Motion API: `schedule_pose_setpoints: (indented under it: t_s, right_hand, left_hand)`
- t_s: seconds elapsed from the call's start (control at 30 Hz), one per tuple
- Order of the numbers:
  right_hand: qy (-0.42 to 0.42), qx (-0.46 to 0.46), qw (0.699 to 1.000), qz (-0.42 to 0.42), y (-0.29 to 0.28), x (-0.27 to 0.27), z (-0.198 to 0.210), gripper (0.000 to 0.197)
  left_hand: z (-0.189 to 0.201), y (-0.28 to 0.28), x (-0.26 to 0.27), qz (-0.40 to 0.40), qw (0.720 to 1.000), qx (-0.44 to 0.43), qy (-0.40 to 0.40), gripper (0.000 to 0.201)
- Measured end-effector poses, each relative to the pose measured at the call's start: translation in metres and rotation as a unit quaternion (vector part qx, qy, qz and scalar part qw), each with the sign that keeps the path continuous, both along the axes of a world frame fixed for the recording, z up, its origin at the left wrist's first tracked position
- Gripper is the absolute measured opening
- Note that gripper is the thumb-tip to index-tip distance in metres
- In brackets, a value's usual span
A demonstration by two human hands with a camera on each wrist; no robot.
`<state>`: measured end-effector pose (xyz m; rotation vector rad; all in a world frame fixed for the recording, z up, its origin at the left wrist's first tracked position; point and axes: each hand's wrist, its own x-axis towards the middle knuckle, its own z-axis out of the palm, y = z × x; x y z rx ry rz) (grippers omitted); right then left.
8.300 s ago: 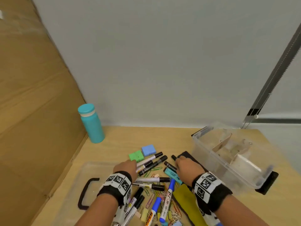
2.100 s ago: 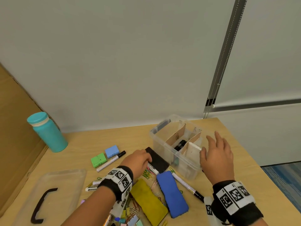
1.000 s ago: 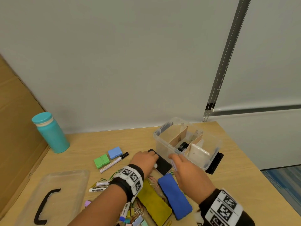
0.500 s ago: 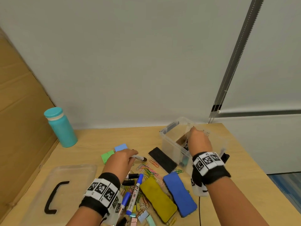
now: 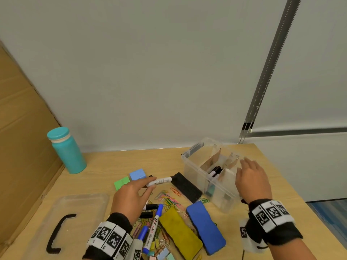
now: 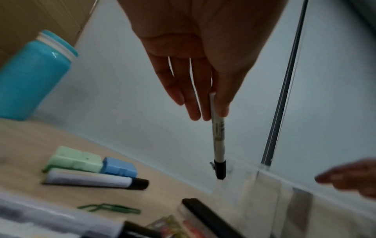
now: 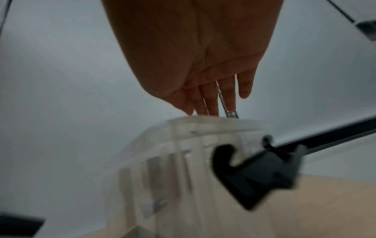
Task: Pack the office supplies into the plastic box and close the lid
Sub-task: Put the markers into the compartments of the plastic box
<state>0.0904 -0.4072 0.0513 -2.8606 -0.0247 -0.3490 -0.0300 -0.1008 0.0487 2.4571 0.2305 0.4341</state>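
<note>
The clear plastic box (image 5: 194,174) with cardboard dividers stands at the right of the table, and black-capped markers (image 5: 216,170) lie in its middle compartment. My left hand (image 5: 150,182) pinches a thin white marker (image 5: 161,181) with a black cap, its tip pointing toward the box. In the left wrist view the marker (image 6: 218,136) hangs from my left hand (image 6: 213,112) above the table. My right hand (image 5: 244,166) hovers open over the box's right end, holding nothing. In the right wrist view its fingers (image 7: 211,106) are straight, just above the box rim (image 7: 203,122).
The box lid (image 5: 75,207) with a black handle lies at the front left. A teal bottle (image 5: 65,151) stands at the back left. Blue (image 5: 205,228), yellow (image 5: 180,235) and black erasers (image 5: 185,186), paper clips (image 5: 169,199), blue markers (image 5: 152,228) and two small boxes (image 5: 138,174) lie mid-table.
My right hand has come out of the box and now hovers open at its right end. My left hand has lifted the thin marker and moved it toward the box.
</note>
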Motion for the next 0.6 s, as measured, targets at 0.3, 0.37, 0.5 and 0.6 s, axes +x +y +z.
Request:
schedule_pose_setpoints:
  t_s: [0.3,0.37,0.5,0.6]
  right_hand:
    - [0.105,0.111,0.988,-0.027,-0.013,-0.001,-0.029,0.066]
    - [0.1,0.117,0.988,-0.022,-0.015,0.002,-0.026,0.066]
    - [0.104,0.112,0.988,-0.025,-0.015,-0.001,-0.027,0.065]
    - [0.103,0.114,0.988,-0.027,-0.012,-0.005,-0.03,0.065]
  left_hand:
    - [0.038,-0.095,0.058,-0.057,0.998,-0.021,-0.023,0.032]
    - [0.047,-0.118,0.077,-0.056,0.998,0.043,-0.003,0.034]
    - [0.043,-0.147,0.109,-0.068,0.989,0.114,0.067,0.03]
    - [0.019,-0.155,0.126,-0.09,0.967,0.202,0.123,0.038]
